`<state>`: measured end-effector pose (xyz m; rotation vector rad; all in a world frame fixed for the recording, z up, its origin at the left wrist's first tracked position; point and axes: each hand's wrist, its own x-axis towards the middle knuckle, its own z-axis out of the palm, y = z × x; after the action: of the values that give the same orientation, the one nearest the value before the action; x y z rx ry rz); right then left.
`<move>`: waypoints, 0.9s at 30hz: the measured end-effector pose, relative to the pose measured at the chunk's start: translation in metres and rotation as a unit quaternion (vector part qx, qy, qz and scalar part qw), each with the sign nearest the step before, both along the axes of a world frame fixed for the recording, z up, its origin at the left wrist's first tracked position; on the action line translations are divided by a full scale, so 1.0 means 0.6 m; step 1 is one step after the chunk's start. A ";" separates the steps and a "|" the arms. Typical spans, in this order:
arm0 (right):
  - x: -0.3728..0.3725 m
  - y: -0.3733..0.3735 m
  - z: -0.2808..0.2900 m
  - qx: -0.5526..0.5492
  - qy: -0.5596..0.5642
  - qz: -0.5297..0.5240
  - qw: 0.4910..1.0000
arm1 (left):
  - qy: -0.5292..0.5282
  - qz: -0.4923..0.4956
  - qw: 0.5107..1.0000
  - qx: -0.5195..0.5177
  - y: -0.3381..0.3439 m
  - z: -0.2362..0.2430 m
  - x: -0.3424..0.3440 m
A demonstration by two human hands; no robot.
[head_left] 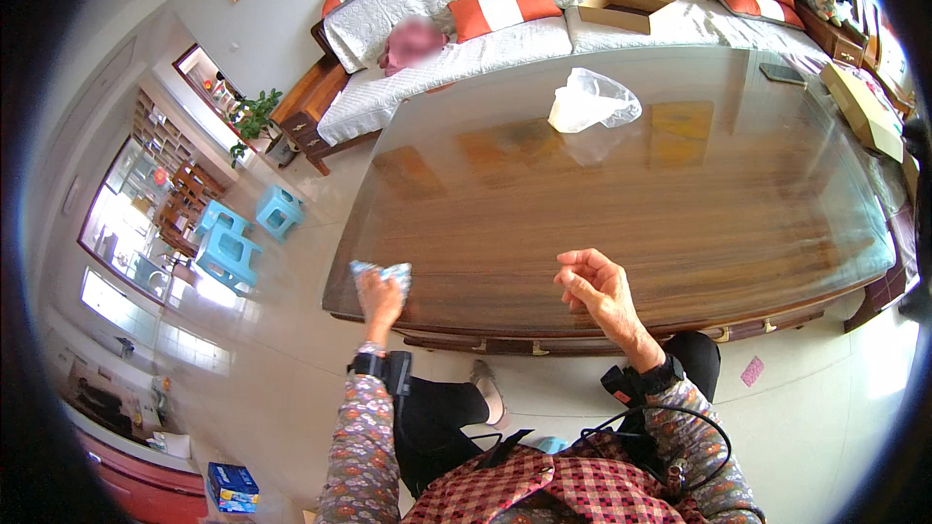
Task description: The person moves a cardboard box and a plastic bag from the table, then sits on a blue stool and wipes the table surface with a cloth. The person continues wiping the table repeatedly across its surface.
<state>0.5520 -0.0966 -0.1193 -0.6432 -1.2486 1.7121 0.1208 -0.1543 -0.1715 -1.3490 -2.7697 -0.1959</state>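
One fist (381, 293) grips cloth (381, 272) (crumpled).

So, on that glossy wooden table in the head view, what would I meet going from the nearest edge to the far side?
Crumpled light-blue cloth gripped in the left hand → empty right hand → crumpled clear plastic bag → flat dark phone near the far edge.
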 end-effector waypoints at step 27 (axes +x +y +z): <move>0.046 0.023 -0.006 0.082 0.111 -0.162 0.977 | -0.003 -0.177 0.976 0.125 0.061 0.009 0.002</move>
<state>0.5795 -0.0826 -0.1226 -0.5093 -1.0497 1.3539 0.1222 -0.1179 -0.1659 -1.7531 -2.3809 -0.5430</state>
